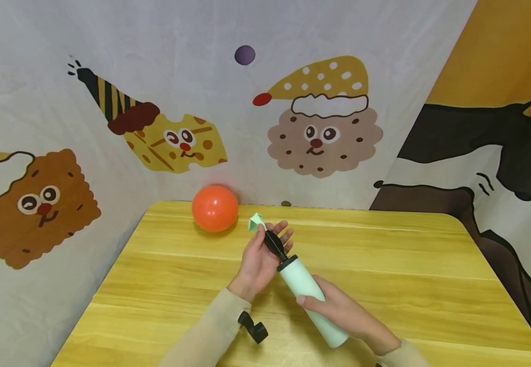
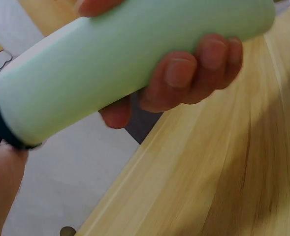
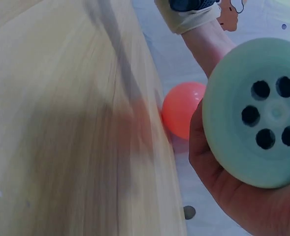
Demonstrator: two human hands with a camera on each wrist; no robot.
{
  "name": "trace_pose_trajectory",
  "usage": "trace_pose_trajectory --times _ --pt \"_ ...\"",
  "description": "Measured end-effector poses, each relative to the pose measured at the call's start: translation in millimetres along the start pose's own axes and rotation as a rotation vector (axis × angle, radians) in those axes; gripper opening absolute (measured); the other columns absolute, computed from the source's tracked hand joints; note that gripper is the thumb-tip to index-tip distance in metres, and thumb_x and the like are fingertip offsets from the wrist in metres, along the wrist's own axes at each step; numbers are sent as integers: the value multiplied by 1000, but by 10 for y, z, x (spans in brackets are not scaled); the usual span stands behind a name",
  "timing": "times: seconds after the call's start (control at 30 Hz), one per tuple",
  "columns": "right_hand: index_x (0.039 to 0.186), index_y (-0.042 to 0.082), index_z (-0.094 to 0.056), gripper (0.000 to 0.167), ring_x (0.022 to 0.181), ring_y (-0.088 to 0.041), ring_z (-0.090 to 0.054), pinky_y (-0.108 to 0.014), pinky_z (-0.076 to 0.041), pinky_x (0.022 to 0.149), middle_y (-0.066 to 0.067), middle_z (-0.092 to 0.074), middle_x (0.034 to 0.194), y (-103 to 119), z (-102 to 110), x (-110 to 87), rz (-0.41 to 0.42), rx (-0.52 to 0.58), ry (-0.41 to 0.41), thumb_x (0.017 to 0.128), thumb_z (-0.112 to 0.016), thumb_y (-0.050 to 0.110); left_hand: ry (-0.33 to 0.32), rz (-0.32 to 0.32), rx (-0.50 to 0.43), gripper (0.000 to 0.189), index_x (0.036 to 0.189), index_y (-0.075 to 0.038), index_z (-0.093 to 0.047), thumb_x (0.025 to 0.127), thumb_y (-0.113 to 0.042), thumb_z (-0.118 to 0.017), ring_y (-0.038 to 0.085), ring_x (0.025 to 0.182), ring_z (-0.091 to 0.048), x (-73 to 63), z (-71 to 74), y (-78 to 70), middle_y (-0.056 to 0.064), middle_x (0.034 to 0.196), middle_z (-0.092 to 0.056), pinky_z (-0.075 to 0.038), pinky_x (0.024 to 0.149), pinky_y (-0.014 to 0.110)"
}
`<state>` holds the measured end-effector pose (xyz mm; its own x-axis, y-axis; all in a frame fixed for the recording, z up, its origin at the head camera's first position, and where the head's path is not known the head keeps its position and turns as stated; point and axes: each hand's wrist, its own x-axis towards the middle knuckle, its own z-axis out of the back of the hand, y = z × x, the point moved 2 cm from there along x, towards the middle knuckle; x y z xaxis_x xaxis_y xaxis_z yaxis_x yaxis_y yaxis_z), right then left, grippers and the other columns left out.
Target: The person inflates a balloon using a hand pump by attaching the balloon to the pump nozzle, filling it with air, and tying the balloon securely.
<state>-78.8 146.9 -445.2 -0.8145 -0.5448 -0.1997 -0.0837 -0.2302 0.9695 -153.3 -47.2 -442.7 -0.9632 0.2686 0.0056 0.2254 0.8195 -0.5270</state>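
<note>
A mint-green hand pump [image 1: 308, 293] with a black collar and black nozzle [image 1: 274, 243] slants across the middle of the head view. My right hand [image 1: 345, 311] grips its barrel, with the fingertips [image 2: 179, 73] curled round the underside in the left wrist view. At the nozzle's tip sits a limp mint-green balloon [image 1: 256, 222]. My left hand [image 1: 257, 265] is under the nozzle, palm up, its thumb at the balloon's neck and the other fingers spread behind. The pump's round end [image 3: 248, 152], with several dark holes, fills the right side of the right wrist view.
An inflated orange balloon [image 1: 215, 208] rests at the table's back edge, left of the hands. The wooden table [image 1: 384, 255] ends at a cloth backdrop [image 1: 242, 148] printed with cartoon figures. A black strap piece [image 1: 253, 327] juts from the left wrist.
</note>
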Motion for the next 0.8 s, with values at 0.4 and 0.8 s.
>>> trace_pose_trajectory --times 0.4,0.8 --pt "139 -5 -47 52 88 -26 -63 -39 -56 68 -12 -63 103 -73 -154 52 -10 -28 27 103 -62 30 -378 -272 278 28 92 -12 -42 115 -22 -30 7 55 -42 79 129 39 -1 74 -46 -37 49 17" --pt "146 0 -37 47 61 -23 -67 -41 -60 54 -16 -59 93 -151 -119 -134 5 90 69 109 -55 23 -300 -274 162 33 94 -13 -44 116 -33 -30 10 60 -42 141 18 -139 0 79 -47 -38 55 20"
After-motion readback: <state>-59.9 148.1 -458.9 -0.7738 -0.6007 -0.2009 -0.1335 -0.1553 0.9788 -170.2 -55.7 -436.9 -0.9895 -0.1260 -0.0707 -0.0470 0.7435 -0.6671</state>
